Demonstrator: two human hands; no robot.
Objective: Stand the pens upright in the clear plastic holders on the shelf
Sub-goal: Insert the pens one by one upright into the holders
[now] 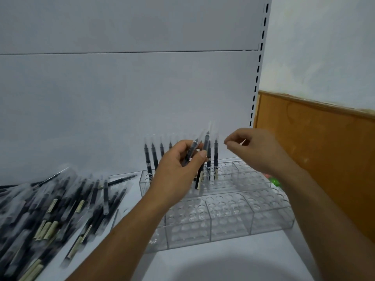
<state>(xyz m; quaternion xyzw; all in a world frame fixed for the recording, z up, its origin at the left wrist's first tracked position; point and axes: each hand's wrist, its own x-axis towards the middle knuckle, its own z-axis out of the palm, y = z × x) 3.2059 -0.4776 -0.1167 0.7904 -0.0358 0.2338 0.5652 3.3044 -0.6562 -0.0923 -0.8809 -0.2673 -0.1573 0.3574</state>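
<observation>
— Where are the pens (205, 147)?
— The left hand (180, 161) grips two of them above the clear holders (223, 211), toward the shelf (243, 260)'s right rear corner.
— And the right hand (255, 149)?
— Fingers curled, just beside the pens; whether it pinches anything, I cannot tell.

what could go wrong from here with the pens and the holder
1. The left hand grips a fanned bunch of dark pens in clear sleeves; one could slip out as the right hand reaches to pick one.
2. Both hands work close to the upright dark pens standing in the clear plastic holder with round holes; a bump might tilt them.
</observation>
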